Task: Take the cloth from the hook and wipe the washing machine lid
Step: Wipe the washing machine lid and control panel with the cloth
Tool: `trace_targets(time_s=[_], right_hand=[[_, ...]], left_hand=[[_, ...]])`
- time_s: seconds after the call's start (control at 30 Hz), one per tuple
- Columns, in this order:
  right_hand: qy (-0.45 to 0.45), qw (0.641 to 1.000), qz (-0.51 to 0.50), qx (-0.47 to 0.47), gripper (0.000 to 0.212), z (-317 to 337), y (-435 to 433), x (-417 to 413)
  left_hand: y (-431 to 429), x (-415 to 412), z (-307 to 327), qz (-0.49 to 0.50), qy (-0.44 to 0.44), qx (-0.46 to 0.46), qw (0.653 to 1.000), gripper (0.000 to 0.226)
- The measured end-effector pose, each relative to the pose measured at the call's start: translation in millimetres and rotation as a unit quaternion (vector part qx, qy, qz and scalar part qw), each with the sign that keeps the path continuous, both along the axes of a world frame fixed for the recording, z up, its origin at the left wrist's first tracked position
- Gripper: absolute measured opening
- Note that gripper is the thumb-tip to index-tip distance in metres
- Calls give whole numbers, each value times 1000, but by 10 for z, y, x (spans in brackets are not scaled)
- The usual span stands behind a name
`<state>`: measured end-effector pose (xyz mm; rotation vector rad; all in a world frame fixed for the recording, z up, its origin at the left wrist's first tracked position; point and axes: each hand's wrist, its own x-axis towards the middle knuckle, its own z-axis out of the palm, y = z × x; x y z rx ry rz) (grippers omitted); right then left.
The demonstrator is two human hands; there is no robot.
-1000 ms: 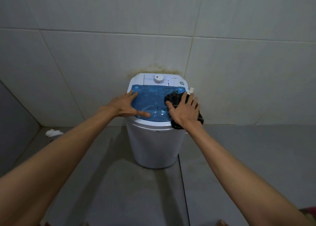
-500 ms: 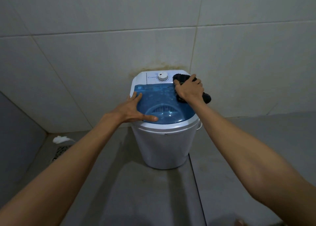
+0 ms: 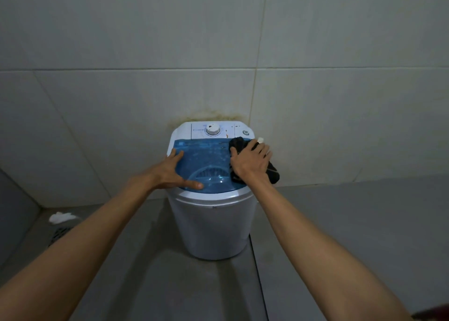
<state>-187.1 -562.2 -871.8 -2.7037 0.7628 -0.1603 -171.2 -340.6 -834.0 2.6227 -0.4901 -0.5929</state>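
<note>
Two bare forearms are seen, uncovered from the lower edge of the view up to the wrists. No sleeve, glove, watch, ring or band is worn on either. The left hand (image 3: 173, 172) and the right hand (image 3: 250, 161) are bare. No markings are noted on either hand.

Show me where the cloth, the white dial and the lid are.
cloth (image 3: 273, 173), head view: the dark end hanging past the right hand.
white dial (image 3: 212, 129), head view: its round top.
lid (image 3: 206, 154), head view: bare blue middle.
</note>
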Motion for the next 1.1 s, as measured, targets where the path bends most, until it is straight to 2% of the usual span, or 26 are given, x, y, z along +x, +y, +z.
trace_targets(time_s=[0.07,0.23,0.33,0.5,0.63,0.73,0.9,1.1], right_hand=[[-2,1000,19,-4,81,16,-89,140],[4,1000,16,-16,81,29,-240,627],[-13,1000,-11,-24,71,51,-236,894],[-14,999,-16,-46,66,135,-152,1206],[-26,992,78,-96,70,86,-157,1158],[-24,980,176,-94,69,49,-155,904],[-1,971,226,-78,74,3,274,389],[-5,918,395,-44,59,127,368,90]], left_hand=[[-1,19,-45,-7,-1,-7,1000,167],[-7,128,-209,-2,-10,-22,1000,144],[-8,188,-232,-2,-3,-28,1000,151],[-26,179,-264,11,-9,-29,999,136],[-29,197,-252,18,7,-25,1000,136],[-32,174,-218,22,7,-24,999,136],[-64,70,-117,34,3,-16,999,134],[-25,-14,-47,36,13,-36,999,147]])
